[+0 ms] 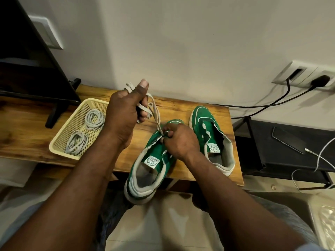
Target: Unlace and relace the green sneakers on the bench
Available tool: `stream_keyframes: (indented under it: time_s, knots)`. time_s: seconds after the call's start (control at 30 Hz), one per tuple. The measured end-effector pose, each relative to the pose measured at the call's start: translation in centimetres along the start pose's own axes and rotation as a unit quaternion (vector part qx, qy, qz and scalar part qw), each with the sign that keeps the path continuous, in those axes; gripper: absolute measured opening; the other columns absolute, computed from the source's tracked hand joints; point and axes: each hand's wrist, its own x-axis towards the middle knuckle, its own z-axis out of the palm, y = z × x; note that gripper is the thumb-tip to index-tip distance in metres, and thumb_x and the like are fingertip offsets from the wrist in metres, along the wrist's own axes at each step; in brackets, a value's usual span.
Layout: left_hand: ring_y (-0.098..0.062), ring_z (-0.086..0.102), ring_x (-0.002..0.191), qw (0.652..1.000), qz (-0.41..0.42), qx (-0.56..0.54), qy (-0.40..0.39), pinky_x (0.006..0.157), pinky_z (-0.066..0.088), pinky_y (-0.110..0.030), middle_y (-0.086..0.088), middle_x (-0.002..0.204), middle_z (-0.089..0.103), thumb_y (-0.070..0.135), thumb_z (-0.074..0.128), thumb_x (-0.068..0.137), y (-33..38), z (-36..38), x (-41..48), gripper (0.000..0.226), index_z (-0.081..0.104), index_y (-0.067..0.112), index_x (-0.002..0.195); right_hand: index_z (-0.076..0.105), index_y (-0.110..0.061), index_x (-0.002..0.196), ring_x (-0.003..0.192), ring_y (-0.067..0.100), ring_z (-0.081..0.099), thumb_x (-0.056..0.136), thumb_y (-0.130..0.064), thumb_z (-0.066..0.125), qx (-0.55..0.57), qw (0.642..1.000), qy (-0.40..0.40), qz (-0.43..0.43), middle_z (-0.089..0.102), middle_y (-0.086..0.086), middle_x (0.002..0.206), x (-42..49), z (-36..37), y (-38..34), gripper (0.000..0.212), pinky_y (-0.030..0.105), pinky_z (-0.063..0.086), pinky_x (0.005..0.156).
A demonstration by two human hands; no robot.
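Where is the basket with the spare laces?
In the head view the basket sits on the bench's left part, left of the left hand, with two coiled laces inside.

Dim, warm indoor light, soft shadows on the wall, wide-angle bending at the edges, slight blur throughout.

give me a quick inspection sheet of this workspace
surface: wooden bench, against a wall
job's things: near sneaker with heel over the edge; far sneaker unlaced; lace running from near sneaker up
clutter: basket holding two coiled laces
grippers: left hand gripping bunched lace; right hand pinching at the eyelets
cables: black cords from wall socket; white cable by phone
surroundings: dark screen at left
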Motion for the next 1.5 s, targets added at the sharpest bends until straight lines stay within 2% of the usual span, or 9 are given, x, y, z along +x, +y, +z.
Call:
stream_keyframes:
  time_s: [0.1, 0.23, 0.33, 0.47, 0.73, 0.9, 1.1, 1.27, 1.5]
  knots:
    - [-0.015, 0.055, 0.045, 0.986, -0.008, 0.163, -0.018, 0.05, 0.042, -0.026, 0.003, 0.053, 0.058, 0.046, 0.07, 0.098, -0.4, -0.6, 0.3, 0.048, 0.06, 0.017, 0.06, 0.076, -0.038, 0.12, 0.092, 0.012, 0.071, 0.089, -0.031, 0.077, 0.035, 0.999, -0.008, 0.004, 0.078, -0.012, 0.105, 0.1, 0.2, 0.3, 0.031, 0.026, 0.054, 0.077]
    - [-0.02, 0.066, 0.073, 0.783, -0.08, 0.603, -0.127, 0.064, 0.048, -0.031, 0.0, 0.08, 0.071, 0.068, 0.07, 0.087, -3.1, -1.3, -0.3, 0.045, 0.071, 0.024, 0.078, 0.081, -0.035, 0.103, 0.081, 0.009, 0.072, 0.093, -0.029, 0.077, 0.075, 0.997, 0.003, 0.02, 0.079, -0.013, 0.093, 0.5, -0.3, 0.5, 0.013, 0.032, 0.063, 0.077]
    - [-0.016, 0.06, 0.07, 0.745, -0.123, 0.634, -0.169, 0.06, 0.042, -0.03, 0.002, 0.074, 0.062, 0.076, 0.075, 0.076, -5.0, -0.3, -1.0, 0.051, 0.064, 0.026, 0.072, 0.083, -0.031, 0.09, 0.073, 0.008, 0.073, 0.093, -0.02, 0.074, 0.103, 0.994, 0.021, 0.038, 0.079, -0.012, 0.085, 0.7, -0.2, 0.8, 0.015, 0.038, 0.065, 0.076]
    - [-0.025, 0.06, 0.081, 0.721, -0.08, 0.677, -0.124, 0.076, 0.055, -0.037, -0.002, 0.081, 0.059, 0.053, 0.075, 0.089, -7.0, 0.3, -0.6, 0.034, 0.074, 0.021, 0.1, 0.078, -0.027, 0.079, 0.073, 0.011, 0.073, 0.091, -0.031, 0.08, 0.125, 0.991, 0.017, 0.043, 0.076, -0.009, 0.076, 0.7, -0.1, 1.0, 0.013, 0.043, 0.063, 0.077]
    - [-0.03, 0.067, 0.091, 0.698, -0.031, 0.713, -0.057, 0.067, 0.047, -0.034, -0.008, 0.095, 0.07, 0.028, 0.068, 0.094, -8.0, 0.8, -1.1, 0.013, 0.074, 0.018, 0.1, 0.074, -0.026, 0.072, 0.072, 0.01, 0.07, 0.087, -0.036, 0.085, 0.106, 0.993, -0.045, -0.036, 0.073, -0.01, 0.071, -0.5, -2.7, -1.2, 0.02, 0.039, 0.061, 0.076]
    - [-0.032, 0.069, 0.099, 0.701, -0.025, 0.71, -0.063, 0.07, 0.048, -0.033, -0.01, 0.101, 0.073, 0.028, 0.074, 0.09, -8.0, 0.7, -1.0, 0.016, 0.074, 0.018, 0.103, 0.077, -0.006, 0.092, 0.082, 0.023, 0.066, 0.098, -0.015, 0.071, 0.26, 0.912, -0.303, -0.096, 0.078, 0.008, 0.089, -2.7, -8.4, -1.9, 0.012, 0.032, 0.055, 0.077]
    - [-0.03, 0.065, 0.083, 0.704, -0.023, 0.709, -0.036, 0.065, 0.043, -0.033, -0.006, 0.082, 0.066, 0.035, 0.068, 0.094, -8.8, 0.9, -0.7, 0.021, 0.076, 0.016, 0.098, 0.071, -0.01, 0.104, 0.092, 0.022, 0.073, 0.091, -0.005, 0.076, 0.307, 0.926, -0.206, -0.073, 0.077, 0.005, 0.098, -1.2, -8.0, 0.5, 0.014, 0.032, 0.059, 0.083]
    - [-0.027, 0.059, 0.074, 0.736, -0.041, 0.674, -0.041, 0.062, 0.043, -0.034, -0.001, 0.069, 0.055, 0.049, 0.064, 0.096, -9.4, 0.6, -0.3, 0.036, 0.062, 0.021, 0.073, 0.063, -0.024, 0.114, 0.09, 0.008, 0.063, 0.085, -0.029, 0.086, 0.035, 0.971, -0.221, -0.086, 0.066, -0.009, 0.1, -0.5, -5.6, 0.7, 0.038, 0.023, 0.05, 0.074]
    - [-0.028, 0.06, 0.078, 0.754, -0.049, 0.653, -0.057, 0.065, 0.044, -0.035, 0.001, 0.066, 0.048, 0.052, 0.061, 0.098, -9.3, 0.8, -0.6, 0.037, 0.069, 0.018, 0.085, 0.071, -0.011, 0.104, 0.099, 0.031, 0.064, 0.084, -0.056, 0.079, -0.165, 0.986, 0.017, -0.035, 0.068, 0.011, 0.106, 0.1, -0.9, 0.3, 0.05, 0.04, 0.056, 0.085]
